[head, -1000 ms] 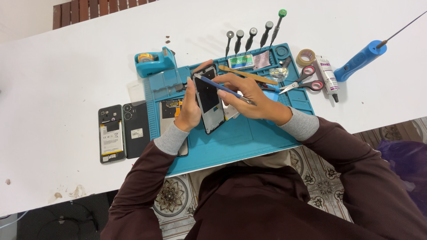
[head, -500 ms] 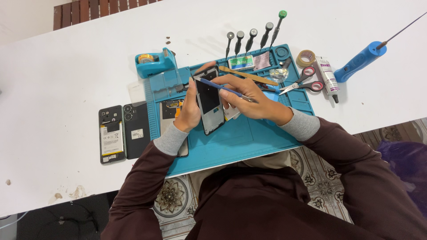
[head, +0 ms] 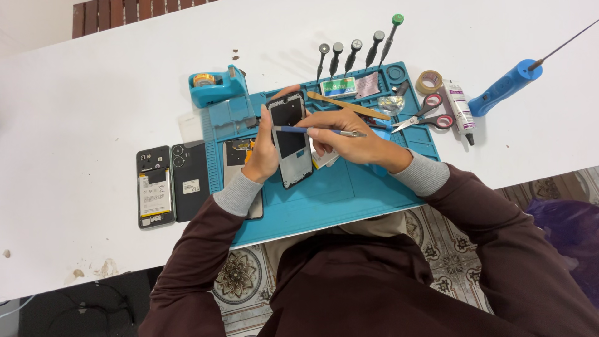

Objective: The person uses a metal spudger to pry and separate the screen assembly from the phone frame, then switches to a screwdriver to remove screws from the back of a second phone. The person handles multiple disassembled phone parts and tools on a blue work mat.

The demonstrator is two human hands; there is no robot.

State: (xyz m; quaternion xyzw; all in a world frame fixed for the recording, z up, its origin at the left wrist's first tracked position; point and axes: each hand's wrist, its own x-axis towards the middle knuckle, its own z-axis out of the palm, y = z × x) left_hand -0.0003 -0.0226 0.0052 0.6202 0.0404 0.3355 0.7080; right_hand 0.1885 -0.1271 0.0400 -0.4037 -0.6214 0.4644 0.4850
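Worktop (head: 93, 93) white, laid out left to right. Opened phone (head: 155, 187) with battery exposed, and dark back cover (head: 190, 181) just beside it, parked off the blue repair mat (head: 349, 193), presumably to keep the working area free. Blue tape dispenser (head: 215, 87) at the mat's upper left corner. Left hand (head: 265, 153) closed around the edge of the phone frame (head: 290, 140), held tilted up off the mat, apparently to steady it and turn its face toward the tool. Right hand (head: 352, 134) pinching a thin blue-handled tool (head: 312, 130) laid across the frame, pencil-fashion for fine control. Screwdrivers (head: 355, 53) ranked along the mat's top edge. Scissors (head: 424, 115), tape roll (head: 428, 81) and glue tube (head: 460, 106) right of the hands, within reach. Blue-handled probe (head: 505, 87) far right, well apart.
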